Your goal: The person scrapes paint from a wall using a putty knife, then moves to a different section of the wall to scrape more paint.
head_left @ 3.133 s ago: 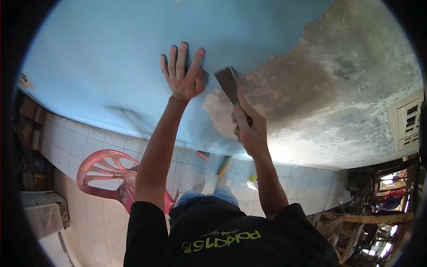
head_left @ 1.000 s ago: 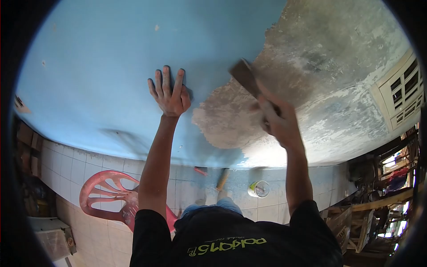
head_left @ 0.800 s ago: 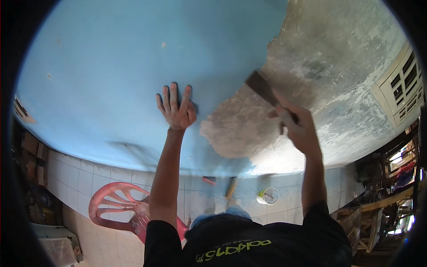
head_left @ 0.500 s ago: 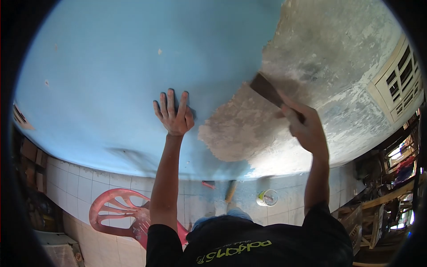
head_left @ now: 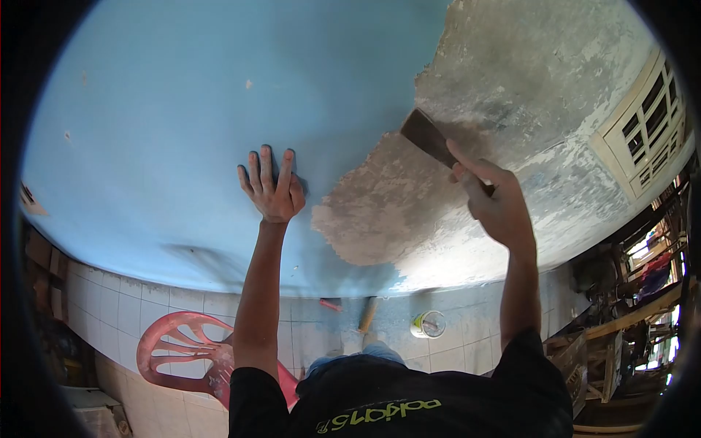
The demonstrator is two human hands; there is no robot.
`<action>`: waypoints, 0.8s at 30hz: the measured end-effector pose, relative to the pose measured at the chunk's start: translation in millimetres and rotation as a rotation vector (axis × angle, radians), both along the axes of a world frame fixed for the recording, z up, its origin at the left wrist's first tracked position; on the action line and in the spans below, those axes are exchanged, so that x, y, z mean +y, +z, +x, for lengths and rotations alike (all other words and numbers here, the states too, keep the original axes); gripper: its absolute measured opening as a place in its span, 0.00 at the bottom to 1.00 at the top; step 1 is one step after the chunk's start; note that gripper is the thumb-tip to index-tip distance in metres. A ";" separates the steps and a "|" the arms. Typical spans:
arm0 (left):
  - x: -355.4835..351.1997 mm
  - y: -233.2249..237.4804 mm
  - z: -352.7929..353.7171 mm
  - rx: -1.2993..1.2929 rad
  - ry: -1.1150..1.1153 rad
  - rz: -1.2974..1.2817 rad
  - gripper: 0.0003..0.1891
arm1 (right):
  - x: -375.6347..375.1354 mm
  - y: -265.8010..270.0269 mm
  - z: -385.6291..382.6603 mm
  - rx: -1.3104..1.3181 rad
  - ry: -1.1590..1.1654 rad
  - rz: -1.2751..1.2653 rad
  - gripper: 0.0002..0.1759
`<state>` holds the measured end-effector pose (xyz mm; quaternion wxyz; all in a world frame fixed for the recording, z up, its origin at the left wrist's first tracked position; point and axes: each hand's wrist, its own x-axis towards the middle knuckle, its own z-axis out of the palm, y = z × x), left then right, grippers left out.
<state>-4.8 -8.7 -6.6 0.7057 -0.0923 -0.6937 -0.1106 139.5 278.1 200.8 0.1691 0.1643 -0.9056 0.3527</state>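
Fingers (head_left: 266, 160) of the L hand (head_left: 276, 201) are spread wide against the blue wall (head_left: 168, 109), gripping nothing. R hand (head_left: 504, 212) has its fingers closed round the handle of the scraper (head_left: 429, 139), index out along it; blade's tilted up-left, nr the ragged paint edge by the bare grey patch (head_left: 540, 80). Can't tell if it's touching. Pink chair (head_left: 179, 321) stands on the tiled flr (head_left: 453, 347), L side, w/ a small tub (head_left: 428, 324) nr the wall's base.

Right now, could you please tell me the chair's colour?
The chair is pinkish red, best seen in the head view.
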 end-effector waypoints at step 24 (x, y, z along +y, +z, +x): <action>-1.6 -0.7 1.0 -0.011 0.012 0.002 0.25 | -6.7 -4.1 1.7 -0.145 -0.075 -0.035 0.21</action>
